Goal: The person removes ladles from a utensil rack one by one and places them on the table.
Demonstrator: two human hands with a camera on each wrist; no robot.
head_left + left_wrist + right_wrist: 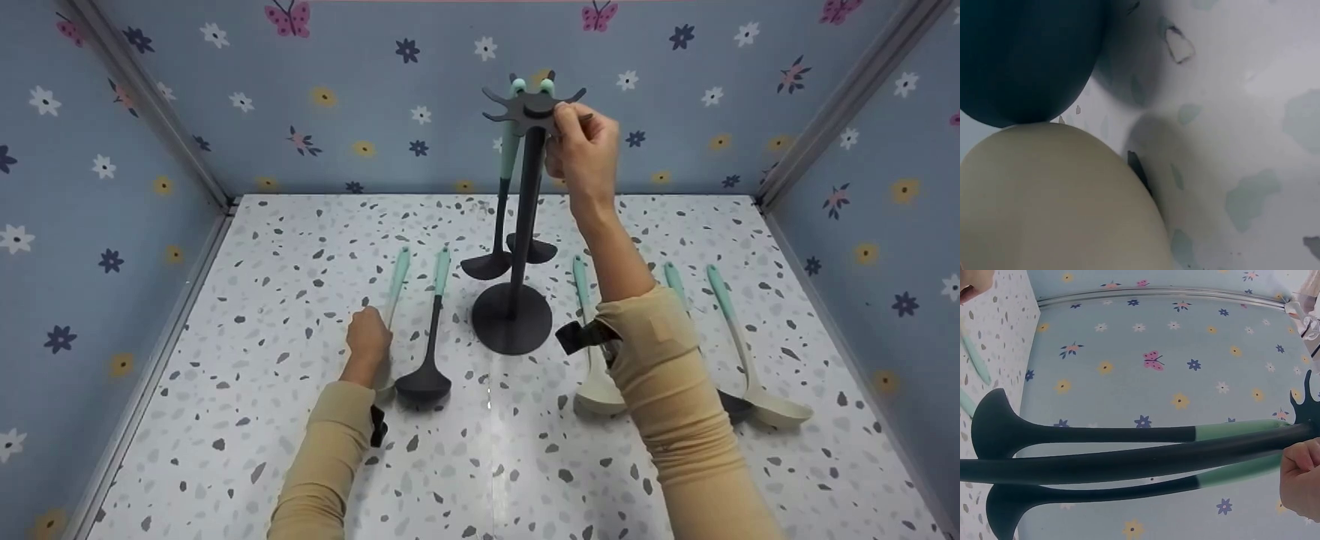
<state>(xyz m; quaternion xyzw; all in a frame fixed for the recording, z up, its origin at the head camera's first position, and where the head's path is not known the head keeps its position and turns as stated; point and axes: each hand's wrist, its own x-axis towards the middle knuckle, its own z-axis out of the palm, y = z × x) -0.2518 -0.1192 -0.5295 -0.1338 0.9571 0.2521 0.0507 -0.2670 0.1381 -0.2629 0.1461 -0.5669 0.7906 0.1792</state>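
On the left, the left hand had its fingers curled in beside the shaft of a pale ladle with a mint handle; whether they gripped it I could not tell. The left wrist view showed that ladle's bowl touching the bowl of a dark ladle, which lay just to its right on the speckled table.

In the middle stood the black stand, upright on its round base. Two dark hanging ladles hung by their mint handles from the hooks on the wall side, bowls down, clear of the tabletop. The right hand was closed on the right edge of the stand's hooked top, thumb over it and fingers folded.

Farther right, under and around the right sleeve, lay a second pale ladle, a partly hidden dark ladle and, rightmost, a third pale ladle
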